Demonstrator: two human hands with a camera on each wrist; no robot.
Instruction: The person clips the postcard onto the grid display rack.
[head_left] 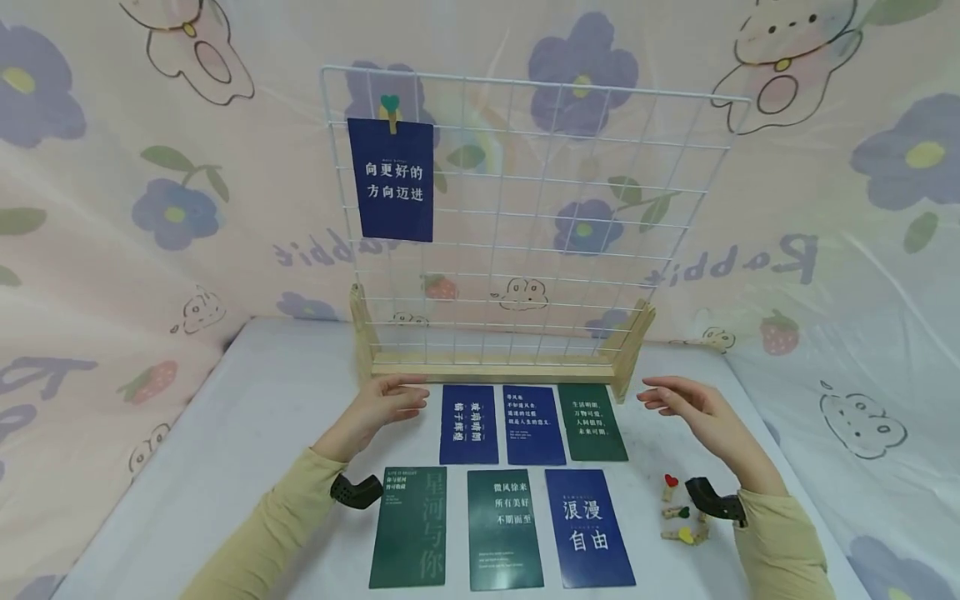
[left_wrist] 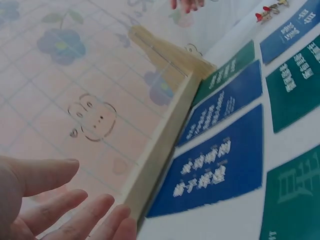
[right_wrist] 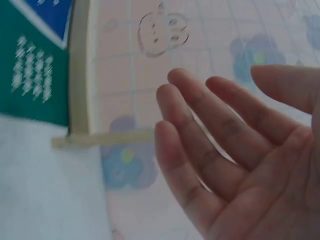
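Note:
My left hand (head_left: 384, 410) hovers just in front of the left foot of a white wire grid rack (head_left: 495, 372) with a wooden base. Its fingers are extended and hold nothing; in the left wrist view they spread beside the base bar. By the right foot, my right hand (head_left: 692, 410) is held up with loosely bent fingers and a bare palm, plain in the right wrist view. One blue card (head_left: 396, 208) hangs at the grid's upper left, pinned by a wooden clothespin with a green heart (head_left: 391, 112). Between the hands lies a row of three cards: blue (head_left: 468, 450), blue (head_left: 534, 450) and green (head_left: 596, 448).
A nearer row holds two green cards (head_left: 408, 533) and a blue card (head_left: 590, 567). Small heart clothespins (head_left: 684, 536) in red, green and yellow lie at the right, near my right wrist. Patterned cloth (head_left: 832, 333) surrounds the white table (head_left: 292, 375).

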